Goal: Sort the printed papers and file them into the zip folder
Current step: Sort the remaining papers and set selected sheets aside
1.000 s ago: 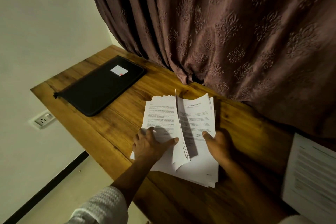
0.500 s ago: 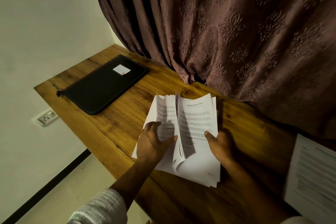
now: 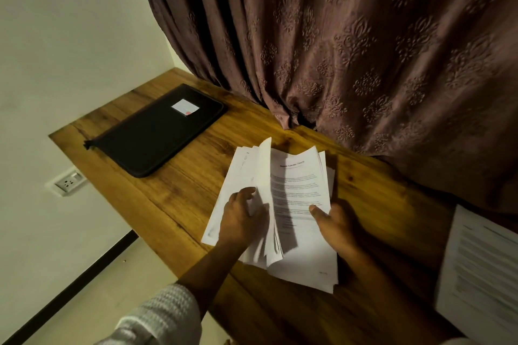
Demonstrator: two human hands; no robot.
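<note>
In the head view, the printed papers (image 3: 304, 255) lie as a loose stack on a wooden table (image 3: 173, 204), near its front edge and about in the middle. The stack is opened like a book. Some sheets stand up and bend toward the left, and the page on the right side lies flat with lines of text on it.

The left hand (image 3: 241, 221) is on the left part of the stack. Its fingers are curled around the raised sheets and hold them away from the others. A white knitted sleeve (image 3: 159, 314) covers this arm near the bottom edge.

The right hand (image 3: 336, 228) is at the right edge of the stack. Its thumb lies on top of the flat page. The other fingers are in shadow, so I cannot tell if they grip the stack or only rest beside it.

The zip folder (image 3: 151, 134) is black and lies flat and closed at the far left of the table, well apart from the papers. It has a small white label (image 3: 185, 107) on its cover.

One more printed sheet (image 3: 482, 269) lies at the right edge of the view. A brown patterned curtain (image 3: 350, 45) hangs behind the table. A wall socket (image 3: 67, 182) is below the table on the left.
</note>
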